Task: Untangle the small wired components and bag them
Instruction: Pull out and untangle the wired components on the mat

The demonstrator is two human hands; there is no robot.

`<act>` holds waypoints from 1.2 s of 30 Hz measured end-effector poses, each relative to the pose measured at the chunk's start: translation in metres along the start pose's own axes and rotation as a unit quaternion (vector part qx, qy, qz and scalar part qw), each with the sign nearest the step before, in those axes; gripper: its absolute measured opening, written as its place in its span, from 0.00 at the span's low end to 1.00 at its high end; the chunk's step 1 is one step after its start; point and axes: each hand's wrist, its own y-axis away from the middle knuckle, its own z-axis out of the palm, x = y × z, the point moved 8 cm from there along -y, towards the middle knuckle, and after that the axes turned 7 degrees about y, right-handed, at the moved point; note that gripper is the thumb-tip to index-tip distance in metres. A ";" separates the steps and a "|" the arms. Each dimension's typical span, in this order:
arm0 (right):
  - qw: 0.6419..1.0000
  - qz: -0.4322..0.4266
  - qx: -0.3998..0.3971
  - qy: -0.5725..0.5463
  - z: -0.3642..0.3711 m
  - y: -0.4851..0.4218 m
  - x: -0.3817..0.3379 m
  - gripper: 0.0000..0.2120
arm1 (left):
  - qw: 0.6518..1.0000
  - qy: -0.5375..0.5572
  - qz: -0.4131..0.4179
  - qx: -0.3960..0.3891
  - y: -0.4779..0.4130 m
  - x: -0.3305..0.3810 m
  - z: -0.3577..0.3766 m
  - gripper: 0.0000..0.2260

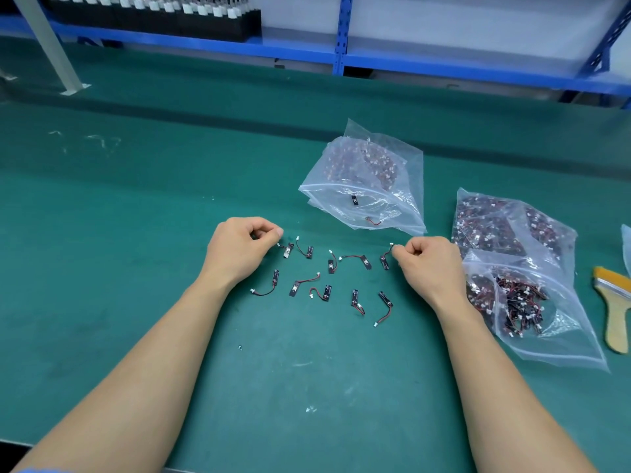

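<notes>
Small wired components (330,266) lie untangled on the mat (136,233), the left hand (244,249) and right hand (430,264) each pinching one's lead; next they probably need gathering into the open bag (368,186).

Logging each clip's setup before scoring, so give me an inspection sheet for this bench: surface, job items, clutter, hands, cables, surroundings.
Surface: green mat, scuffed, with white specks.
Job's things: about ten wired parts lying apart between the hands; middle bag partly filled; packed bags at right.
Clutter: brush at far right.
Hands: left hand curled beside a part, grip unclear; right hand pinches the end part.
Cables: only the parts' short leads, tangled inside the packed bags.
Surroundings: blue shelf behind.
</notes>
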 end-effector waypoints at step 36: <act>1.000 0.000 0.001 -0.028 0.002 -0.001 0.004 0.16 | 1.000 -0.011 0.001 -0.001 0.001 0.003 0.000 0.07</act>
